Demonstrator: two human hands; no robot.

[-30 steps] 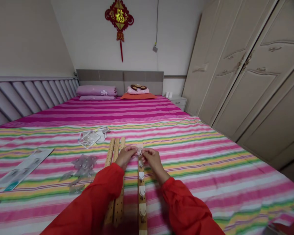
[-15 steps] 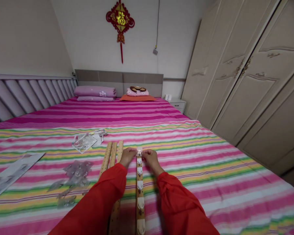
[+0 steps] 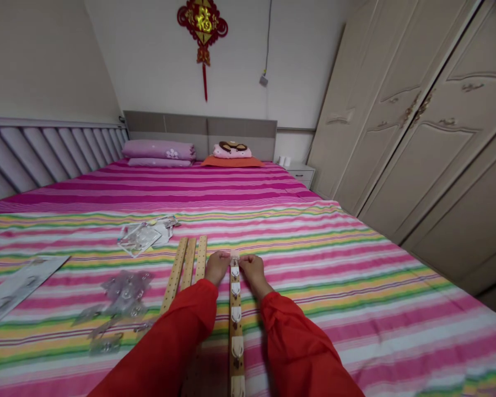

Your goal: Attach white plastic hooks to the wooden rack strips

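A narrow wooden strip (image 3: pixel 233 325) lies lengthwise on the bed in front of me. Several white hooks (image 3: pixel 236 314) sit in a row along it. At its far end is one more small pale hook (image 3: pixel 235 257), pinched from the left by the fingertips of my left hand (image 3: pixel 217 266). From the other side, my right hand (image 3: pixel 252 268) grips the same hook with thumb and fingers together. Left of my left hand lie three wooden strips (image 3: pixel 189 262) with rows of holes, partly covered by my red sleeve.
Clear plastic packets (image 3: pixel 126 292) with small shiny pieces lie at left. Behind them is a pile of opened packaging (image 3: pixel 143 237), and a long white card (image 3: pixel 22 289) lies further left. Folded bedding (image 3: pixel 159 151) rests by the headboard (image 3: pixel 242 132). A wardrobe (image 3: pixel 397 138) stands at right.
The view has tilted and shifted slightly. Both hands stay at the strip's far end, and the fingers around the end hook have moved only a little.
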